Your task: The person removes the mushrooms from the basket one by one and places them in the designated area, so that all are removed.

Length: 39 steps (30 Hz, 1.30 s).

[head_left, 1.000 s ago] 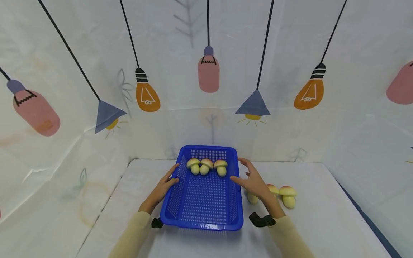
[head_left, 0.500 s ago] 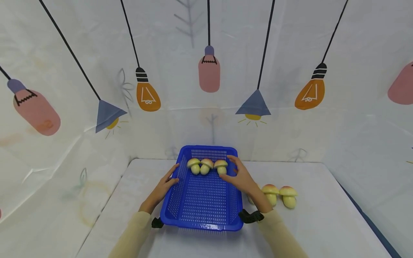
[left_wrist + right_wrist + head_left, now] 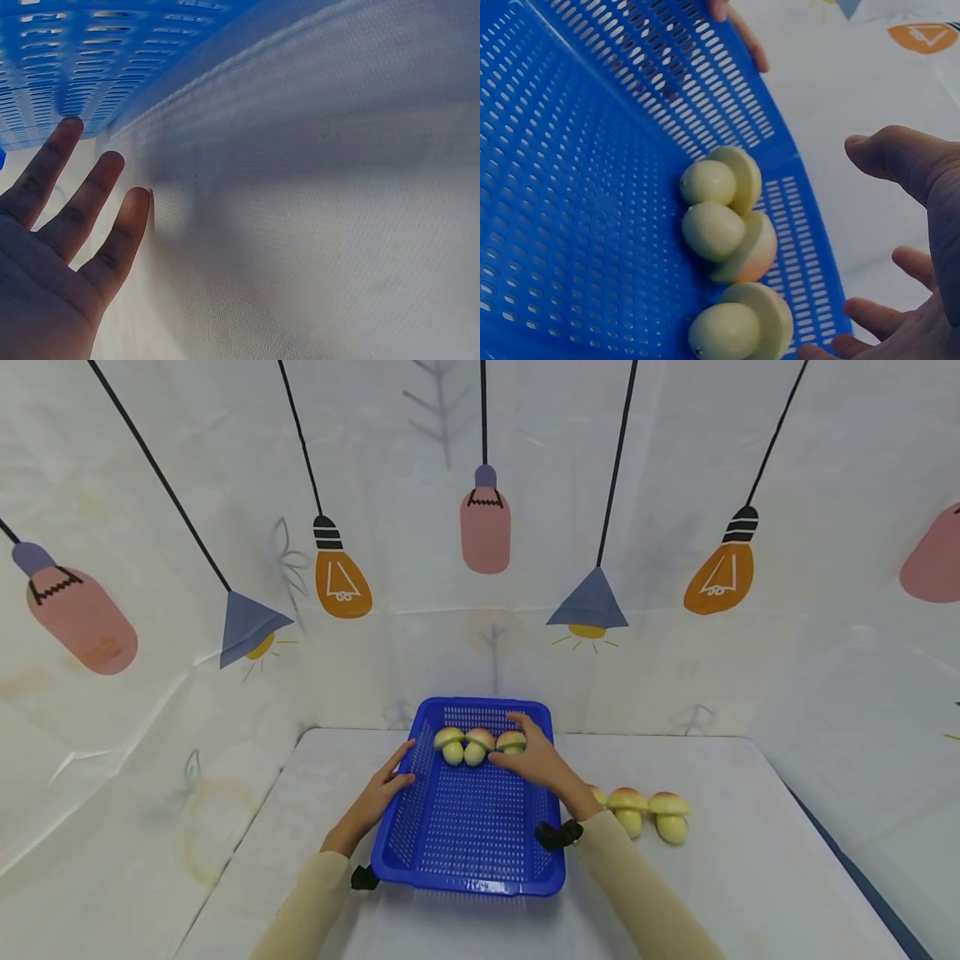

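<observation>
A blue plastic basket [image 3: 468, 827] with slotted walls stands on the table. Against its far wall lie three toy mushrooms [image 3: 475, 747], with pale stems and yellow-red caps. My left hand [image 3: 371, 802] rests at the basket's left rim, thumb tip over the edge. Three spread, straight fingers show beneath the basket's outer side in the left wrist view. Over the far right part of the basket hovers my right hand [image 3: 542, 762], thumb and fingers parted. It partly covers the rightmost mushroom [image 3: 512, 742] in the head view. In the right wrist view, that hand [image 3: 900, 300] holds nothing.
Three more toy mushrooms [image 3: 628, 810] sit in a row on the white table [image 3: 735, 877], right of the basket; my right forearm partly hides the nearest. A white curtain wall [image 3: 420, 652] printed with hanging lamps stands behind the table.
My right hand has moved left, from the basket's right rim to above the mushrooms inside. The left hand and the basket have stayed put.
</observation>
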Tool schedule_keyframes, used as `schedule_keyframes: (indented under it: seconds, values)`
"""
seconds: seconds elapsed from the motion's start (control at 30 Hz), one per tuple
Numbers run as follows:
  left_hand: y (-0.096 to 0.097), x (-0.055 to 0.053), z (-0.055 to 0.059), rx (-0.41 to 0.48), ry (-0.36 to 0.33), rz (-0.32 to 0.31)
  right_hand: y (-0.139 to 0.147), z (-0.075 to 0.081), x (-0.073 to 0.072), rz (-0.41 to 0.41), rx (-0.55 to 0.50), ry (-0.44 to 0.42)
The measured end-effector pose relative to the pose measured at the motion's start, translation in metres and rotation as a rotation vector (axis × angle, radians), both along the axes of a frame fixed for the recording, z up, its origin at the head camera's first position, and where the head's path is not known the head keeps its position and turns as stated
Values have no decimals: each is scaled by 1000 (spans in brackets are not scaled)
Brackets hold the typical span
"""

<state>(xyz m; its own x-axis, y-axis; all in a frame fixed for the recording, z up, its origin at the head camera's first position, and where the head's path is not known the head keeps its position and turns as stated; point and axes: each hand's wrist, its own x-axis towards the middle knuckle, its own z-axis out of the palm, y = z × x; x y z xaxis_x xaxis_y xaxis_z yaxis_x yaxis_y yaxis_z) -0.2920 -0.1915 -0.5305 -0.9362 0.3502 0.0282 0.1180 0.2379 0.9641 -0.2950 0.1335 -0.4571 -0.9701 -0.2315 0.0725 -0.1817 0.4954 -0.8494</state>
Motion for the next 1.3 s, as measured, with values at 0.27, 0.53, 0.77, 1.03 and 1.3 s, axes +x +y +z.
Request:
schedule_keyframes:
  seconds: [0.27, 0.53, 0.77, 1.03, 1.3]
  values:
    - [0, 2, -1, -2, -2, -6, -11, -9, -14, -14, 27, -13]
    - [1, 1, -1, -1, -2, 5, -18, -13, -18, 10, 111, -10]
    - [0, 0, -1, 5, -7, -3, -22, -17, -14, 24, 202, 4]
    - [-1, 0, -1, 10, 2, -7, -25, -18, -15, 0, 309, 37]
    - [-1, 0, -2, 10, 5, -13, -25, -23, -16, -1, 290, 10]
